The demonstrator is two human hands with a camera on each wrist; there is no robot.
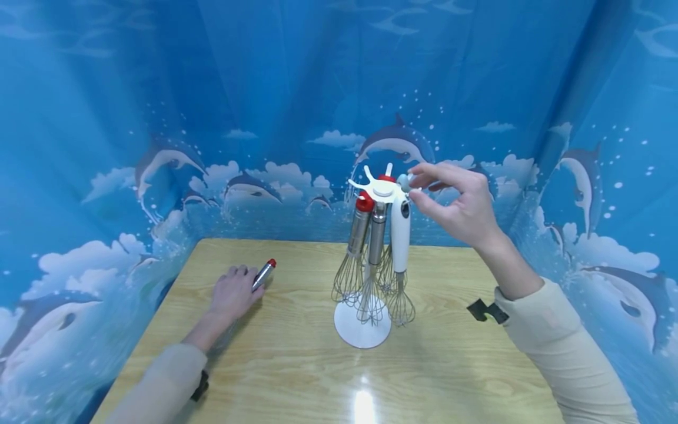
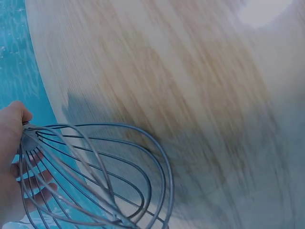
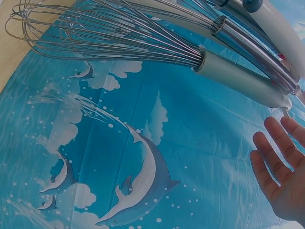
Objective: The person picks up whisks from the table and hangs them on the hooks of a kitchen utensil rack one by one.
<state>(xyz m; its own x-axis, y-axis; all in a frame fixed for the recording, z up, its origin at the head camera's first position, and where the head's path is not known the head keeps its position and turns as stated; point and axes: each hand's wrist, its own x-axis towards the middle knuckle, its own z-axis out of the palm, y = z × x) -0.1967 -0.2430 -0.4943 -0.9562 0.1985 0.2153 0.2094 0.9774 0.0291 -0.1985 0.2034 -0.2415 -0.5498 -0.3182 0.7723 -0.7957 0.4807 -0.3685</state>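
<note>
My left hand (image 1: 233, 294) grips a whisk by its metal handle (image 1: 265, 272) with a red tip, low over the table at left. Its wire loops (image 2: 138, 167) fill the lower left of the left wrist view. My right hand (image 1: 458, 200) is raised at the top of a white whisk stand (image 1: 382, 188). Its thumb and index fingertips are apart, beside the pale blue handle end (image 1: 404, 181) of a hanging whisk. In the right wrist view the other fingers (image 3: 271, 164) are spread below that pale handle (image 3: 243, 78).
Several whisks hang from the stand, among them a white-handled one (image 1: 399, 235) and a metal one with a red top (image 1: 360, 224). The stand's round base (image 1: 346, 330) rests on the wooden table (image 1: 450, 353). A blue dolphin-print curtain (image 1: 296, 88) encloses the back and sides.
</note>
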